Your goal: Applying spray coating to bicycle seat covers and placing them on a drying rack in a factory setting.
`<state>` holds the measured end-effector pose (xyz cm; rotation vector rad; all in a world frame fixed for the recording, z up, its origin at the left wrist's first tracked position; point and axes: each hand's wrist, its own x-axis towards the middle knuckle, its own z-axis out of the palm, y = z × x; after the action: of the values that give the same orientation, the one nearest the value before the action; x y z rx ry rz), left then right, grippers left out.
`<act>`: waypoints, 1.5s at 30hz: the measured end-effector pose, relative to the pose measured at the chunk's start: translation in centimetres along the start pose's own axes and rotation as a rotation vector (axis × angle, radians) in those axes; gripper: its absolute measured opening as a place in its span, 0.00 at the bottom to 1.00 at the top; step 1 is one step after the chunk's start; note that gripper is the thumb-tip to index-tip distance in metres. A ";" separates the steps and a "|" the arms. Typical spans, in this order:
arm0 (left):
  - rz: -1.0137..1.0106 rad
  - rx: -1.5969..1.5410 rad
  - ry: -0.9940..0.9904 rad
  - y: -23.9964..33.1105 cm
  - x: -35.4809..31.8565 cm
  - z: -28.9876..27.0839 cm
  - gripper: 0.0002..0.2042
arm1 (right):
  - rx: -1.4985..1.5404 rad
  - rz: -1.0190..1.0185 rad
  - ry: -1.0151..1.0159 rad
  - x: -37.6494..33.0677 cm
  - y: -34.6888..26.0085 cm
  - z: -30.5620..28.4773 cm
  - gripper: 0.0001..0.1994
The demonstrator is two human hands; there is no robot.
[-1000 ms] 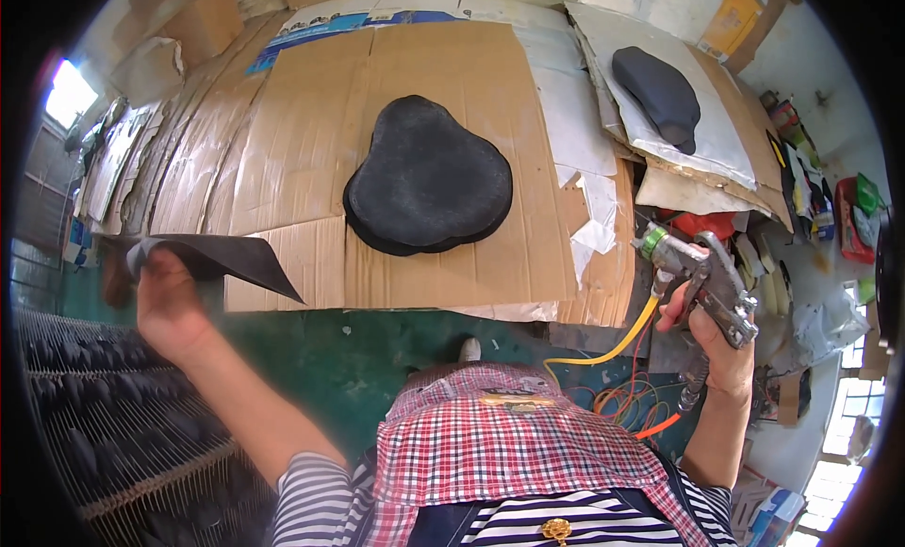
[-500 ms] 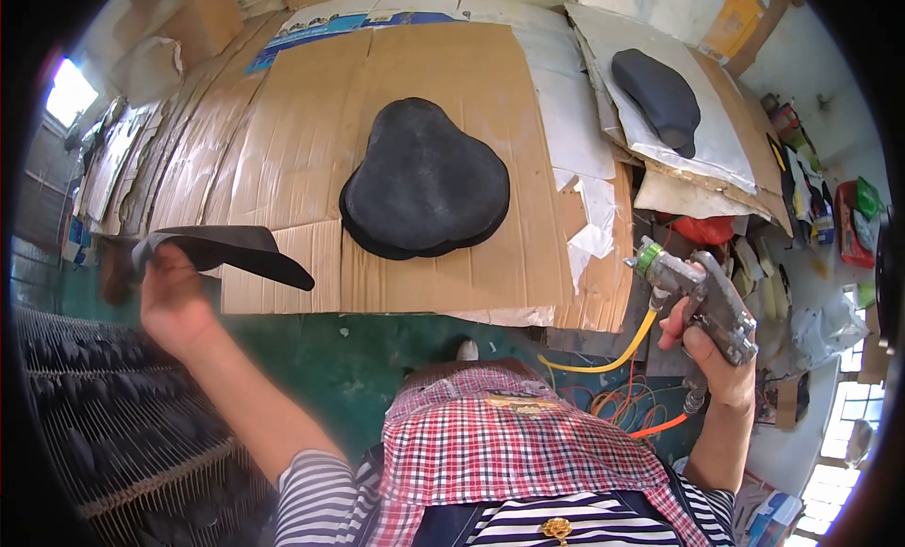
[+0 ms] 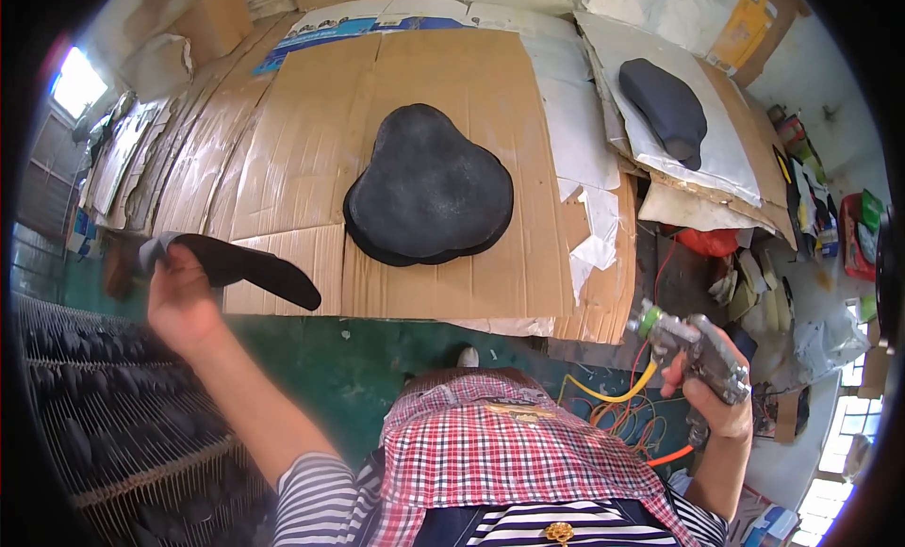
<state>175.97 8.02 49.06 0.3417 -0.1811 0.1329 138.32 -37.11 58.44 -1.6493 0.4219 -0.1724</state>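
My left hand (image 3: 184,307) pinches one end of a thin, curved black pad (image 3: 273,272), which hangs out to the right over the near left edge of the cardboard. A spray gun (image 3: 705,357) with a green ring near its nozzle is gripped in my right hand (image 3: 724,410), off the near right corner of the table. One yellow hose (image 3: 615,394) and one orange hose (image 3: 671,456) run to the gun. Between my hands, farther away, a black three-lobed, saddle-shaped pad (image 3: 429,184) lies flat on the cardboard sheet (image 3: 292,161); a second dark edge shows beneath it.
Another dark saddle-shaped piece (image 3: 665,114) rests on a white-topped cardboard stack (image 3: 731,165) at the far right. Wire racks (image 3: 104,424) with many black pieces stand low on the left. Coiled hoses (image 3: 633,424) lie on the green floor (image 3: 363,382).
The spray gun in my right hand has dropped lower and tilted. My left hand has shifted slightly, and the black pad's free end slopes down more.
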 end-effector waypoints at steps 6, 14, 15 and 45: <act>0.032 0.085 0.054 -0.4 0.8 -0.2 0.12 | 0.089 -0.079 -0.099 1.2 0.1 0.4 0.31; 0.072 0.097 0.100 0.6 0.2 0.4 0.11 | 0.062 -0.066 0.054 3.9 1.4 -1.7 0.31; 0.059 0.078 0.091 0.8 0.2 0.6 0.11 | 0.054 -0.085 -0.005 4.4 1.6 -2.2 0.31; 0.587 0.397 0.002 36.4 -21.3 18.5 0.13 | 1.007 -0.248 -1.099 6.9 -19.3 58.0 0.20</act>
<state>146.56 33.51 73.67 0.6775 -0.2494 0.7554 168.59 15.38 69.09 -0.5992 -0.6392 0.3081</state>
